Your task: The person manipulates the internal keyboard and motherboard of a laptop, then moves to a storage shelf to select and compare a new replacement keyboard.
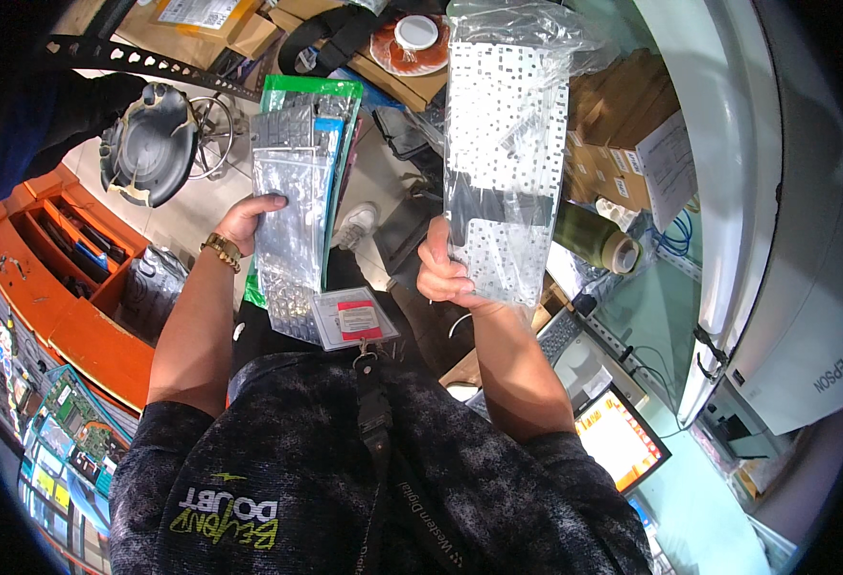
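Note:
My left hand (243, 222) is closed on the left edge of a stack of bagged laptop keyboards (292, 220), thumb on top. Clear plastic covers the front one, and a green bag edge (311, 86) sticks out behind. Off to the right, my right hand (447, 268) grips the lower left side of a flat panel (508, 125) in a clear bag. It is white with many small dark marks and a dark band low down, like the back of a keyboard. The bag's loose end crumples at the top. A badge (354, 319) hangs below the stack.
A black round stool seat (153, 144) stands at the far left, above an orange drawer unit (67, 278). Cardboard boxes (623, 144) and an olive bottle (589, 238) are on the right, near a lit screen (618, 436) and a large grey-white machine (805, 316).

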{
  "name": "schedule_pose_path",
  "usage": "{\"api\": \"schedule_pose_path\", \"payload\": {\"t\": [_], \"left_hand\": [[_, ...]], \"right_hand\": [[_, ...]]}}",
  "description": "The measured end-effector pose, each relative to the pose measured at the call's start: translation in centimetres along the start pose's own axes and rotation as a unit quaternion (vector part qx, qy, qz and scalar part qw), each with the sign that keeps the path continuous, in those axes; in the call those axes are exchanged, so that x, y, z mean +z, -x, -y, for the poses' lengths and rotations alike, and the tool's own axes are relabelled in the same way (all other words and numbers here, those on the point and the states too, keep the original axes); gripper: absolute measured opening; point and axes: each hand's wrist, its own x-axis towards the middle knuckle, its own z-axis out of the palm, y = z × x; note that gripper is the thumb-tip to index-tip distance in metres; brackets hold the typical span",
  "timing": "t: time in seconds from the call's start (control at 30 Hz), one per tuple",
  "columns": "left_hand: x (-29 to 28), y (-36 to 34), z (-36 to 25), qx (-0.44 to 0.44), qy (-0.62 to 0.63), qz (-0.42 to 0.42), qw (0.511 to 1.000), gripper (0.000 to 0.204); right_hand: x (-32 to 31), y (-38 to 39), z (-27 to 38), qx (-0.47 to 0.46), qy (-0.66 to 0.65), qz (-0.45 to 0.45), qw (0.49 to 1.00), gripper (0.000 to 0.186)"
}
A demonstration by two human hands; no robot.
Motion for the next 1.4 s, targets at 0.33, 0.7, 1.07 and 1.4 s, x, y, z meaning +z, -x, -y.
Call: {"api": "schedule_pose_path", "payload": {"t": [0.33, 0.7, 1.07, 1.4], "left_hand": [[-0.6, 0.4, 0.5, 0.006, -0.026, -0.002, 1.0, 0.062], [2.5, 2.3, -1.3, 0.128, -0.008, 0.147, 0.981, 0.093], [9.4, 0.9, -5.0, 0.169, -0.014, 0.233, 0.957, 0.096], [9.3, 1.8, -4.6, 0.222, -0.025, 0.185, 0.957, 0.097]], "right_hand": [[1.1, -1.0, -0.2, 0.102, -0.013, 0.076, 0.992, 0.073], [-4.3, -1.7, 0.2, 0.23, -0.007, 0.119, 0.966, 0.114], [-10.6, -1.7, -2.6, 0.246, 0.018, 0.197, 0.949, 0.096], [4.4, 1.3, 4.7, -0.151, 0.314, -0.232, 0.908, 0.103]]}}
